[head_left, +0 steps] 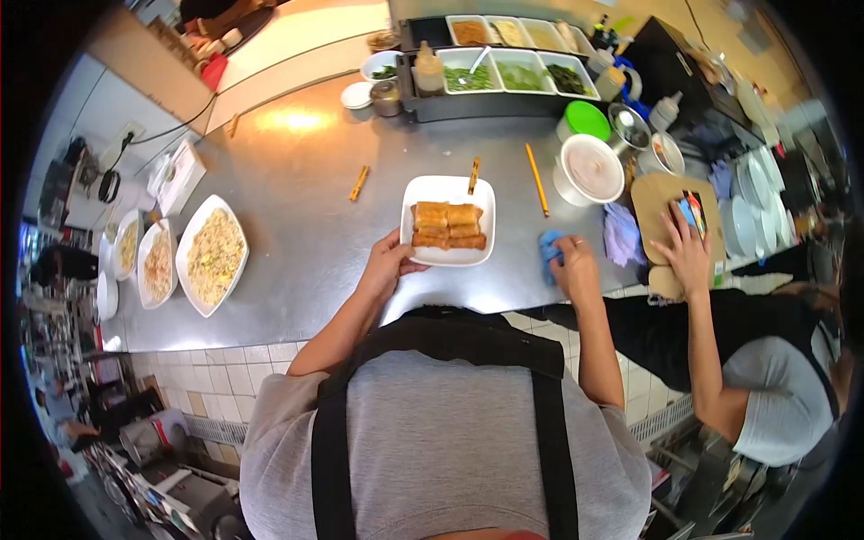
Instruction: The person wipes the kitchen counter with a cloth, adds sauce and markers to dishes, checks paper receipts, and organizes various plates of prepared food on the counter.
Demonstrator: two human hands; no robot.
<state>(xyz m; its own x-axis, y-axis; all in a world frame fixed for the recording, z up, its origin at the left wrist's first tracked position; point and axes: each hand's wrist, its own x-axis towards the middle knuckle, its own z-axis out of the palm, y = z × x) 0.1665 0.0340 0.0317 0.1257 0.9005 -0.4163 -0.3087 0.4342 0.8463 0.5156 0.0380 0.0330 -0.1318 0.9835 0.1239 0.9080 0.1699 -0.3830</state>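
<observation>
A square white plate [431,192] rests on the steel counter and holds several browned, rolled pieces that look like fried spring rolls [447,225]. My left hand [393,261] grips the plate's lower left corner, thumb and fingers at the rim. A small patterned clip or stick [473,175] lies across the plate's upper part. To the right of the plate, my right hand [577,268] is closed on a crumpled blue cloth [549,256] on the counter; some of its fingers are hidden. Beyond the cloth lies an orange pencil [537,180].
Oval dishes of fried rice [214,258] stand at left. Another patterned clip [359,183] lies on the counter [306,225]. Topping trays [504,74] line the back. At right are a lidded tub [589,169], a purple cloth [623,236] and a co-worker's hand [686,247] on cardboard [657,202].
</observation>
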